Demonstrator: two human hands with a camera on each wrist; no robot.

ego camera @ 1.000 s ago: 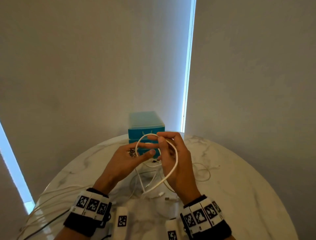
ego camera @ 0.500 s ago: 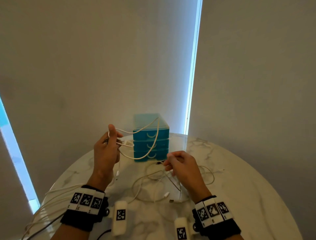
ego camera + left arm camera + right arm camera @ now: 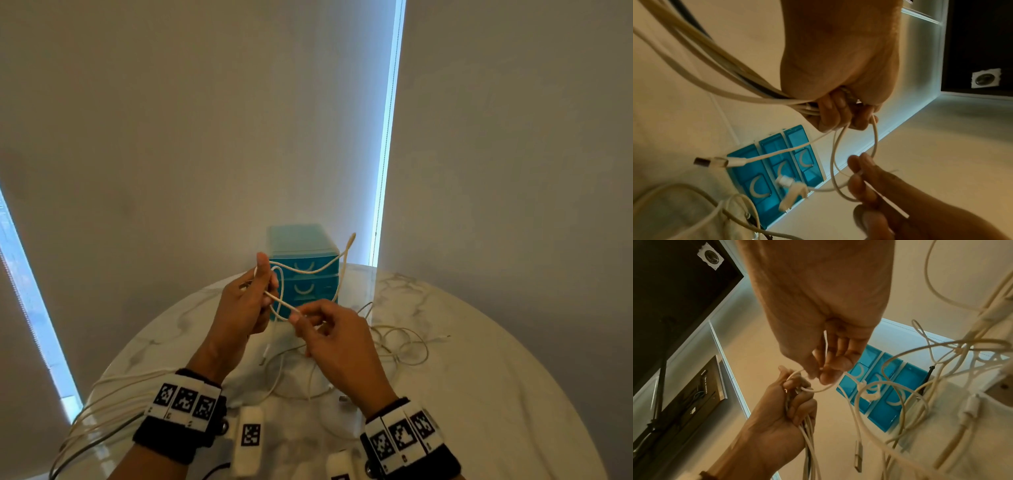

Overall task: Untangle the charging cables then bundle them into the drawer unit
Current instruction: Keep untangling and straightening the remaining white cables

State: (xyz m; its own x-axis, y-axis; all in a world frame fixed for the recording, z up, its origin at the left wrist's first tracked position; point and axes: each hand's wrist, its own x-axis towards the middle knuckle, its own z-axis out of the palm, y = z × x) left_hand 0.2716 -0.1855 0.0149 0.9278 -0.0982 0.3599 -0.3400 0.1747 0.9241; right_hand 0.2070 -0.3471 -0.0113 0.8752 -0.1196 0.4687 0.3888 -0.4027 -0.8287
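Observation:
My left hand is raised in front of the blue three-drawer unit and grips a bundle of white cables in its curled fingers. From it a white cable loops down to my right hand, which pinches that strand between thumb and fingers just to the right. A further length arcs up across the drawer fronts to a free end. In the left wrist view a USB plug dangles before the shut drawers. The right wrist view shows the pinching fingers above the left hand.
A tangle of thin white cables lies on the round marble table, right of and below my hands. Several cables trail over the table's left edge. Pale blinds close in behind the drawer unit.
My right hand has risen from the cable pile on the table and now pinches the strand beside my left hand. The left hand has shifted right, toward the drawer unit.

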